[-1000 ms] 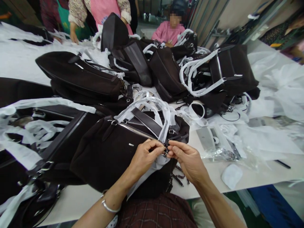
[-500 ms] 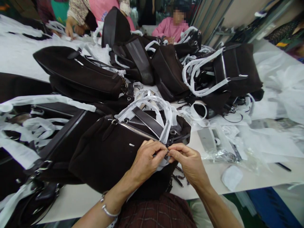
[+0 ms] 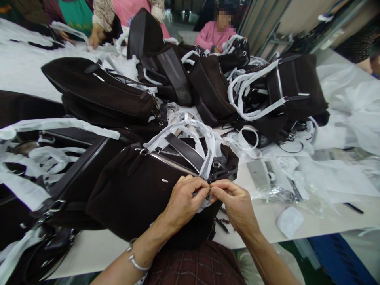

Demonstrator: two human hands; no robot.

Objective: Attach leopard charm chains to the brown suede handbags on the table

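In front of me lies a dark brown handbag (image 3: 133,198) with a silver zip and a small metal plate. Its handle (image 3: 211,146) is wrapped in white tissue and arches over the top. At the bag's right front corner, my left hand (image 3: 188,194) pinches with thumb and forefinger. My right hand (image 3: 233,198) pinches the same spot from the other side, fingertips nearly touching the left ones. Whatever small piece sits between the fingertips is too hidden to name. Dark chain straps (image 3: 222,225) hang or lie just below the right hand.
More brown handbags (image 3: 103,91) with wrapped handles are heaped across the table (image 3: 267,221). Clear plastic bags (image 3: 276,194), a white pad (image 3: 290,222) and a black stick (image 3: 353,208) lie at right. Co-workers (image 3: 212,33) are at the far side.
My hands stay at the same corner of the handbag with hardly any shift. Across the table, the co-workers' arms have moved slightly.
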